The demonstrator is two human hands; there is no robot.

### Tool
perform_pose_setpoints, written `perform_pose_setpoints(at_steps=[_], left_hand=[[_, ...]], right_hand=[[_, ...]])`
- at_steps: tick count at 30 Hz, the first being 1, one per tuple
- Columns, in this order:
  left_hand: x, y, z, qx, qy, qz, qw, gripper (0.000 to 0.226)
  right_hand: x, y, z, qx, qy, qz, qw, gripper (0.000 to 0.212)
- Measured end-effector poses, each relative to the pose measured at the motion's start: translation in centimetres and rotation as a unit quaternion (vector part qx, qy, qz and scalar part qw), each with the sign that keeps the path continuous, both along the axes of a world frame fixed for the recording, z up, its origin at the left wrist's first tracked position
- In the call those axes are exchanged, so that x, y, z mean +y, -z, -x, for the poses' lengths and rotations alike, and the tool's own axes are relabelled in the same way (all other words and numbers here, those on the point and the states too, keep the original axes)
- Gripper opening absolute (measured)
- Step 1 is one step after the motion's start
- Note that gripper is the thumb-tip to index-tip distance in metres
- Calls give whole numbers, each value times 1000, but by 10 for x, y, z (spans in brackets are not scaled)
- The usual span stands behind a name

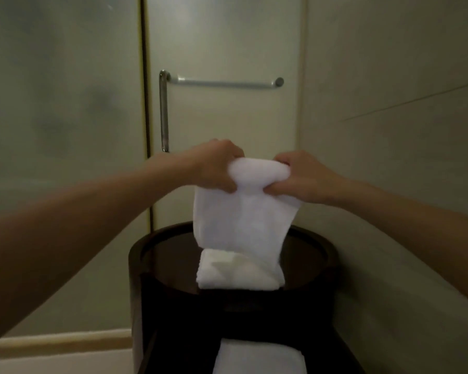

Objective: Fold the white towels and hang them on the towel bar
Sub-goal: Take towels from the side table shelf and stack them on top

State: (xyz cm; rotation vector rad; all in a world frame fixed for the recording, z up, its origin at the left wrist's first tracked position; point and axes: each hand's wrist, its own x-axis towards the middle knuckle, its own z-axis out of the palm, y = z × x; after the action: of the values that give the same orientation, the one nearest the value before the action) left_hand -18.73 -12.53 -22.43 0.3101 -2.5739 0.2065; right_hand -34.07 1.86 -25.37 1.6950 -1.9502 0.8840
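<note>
A white towel [242,217] hangs folded over between my two hands, its lower end draping down onto the top of a dark round stand [157,255]. My left hand [214,168] grips the towel's upper left edge and my right hand [305,179] grips its upper right edge. A second folded white towel [235,271] lies on the stand's top beneath it. The chrome towel bar [224,83] is mounted horizontally on the frosted glass door behind, above my hands, and is bare.
Another folded white towel [260,357] rests on the stand's lower shelf. A vertical chrome door handle [163,112] hangs at the bar's left end. A tiled wall [389,103] closes in at the right, frosted glass panel [65,103] at the left.
</note>
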Motion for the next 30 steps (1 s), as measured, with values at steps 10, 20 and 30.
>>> perform_pose_setpoints(at_steps=[10,20,30], left_hand=[[-62,85,56,61,-116,105,986,51],[-75,169,41,-100,-31,28,994,61],[-68,161,45,-127,-27,-106,986,70]], right_hand=[[-91,51,38,197,140,23,970,27],[-74,143,30,289,58,-34,955,38],[-52,138,27,114,21,-98,988,58]])
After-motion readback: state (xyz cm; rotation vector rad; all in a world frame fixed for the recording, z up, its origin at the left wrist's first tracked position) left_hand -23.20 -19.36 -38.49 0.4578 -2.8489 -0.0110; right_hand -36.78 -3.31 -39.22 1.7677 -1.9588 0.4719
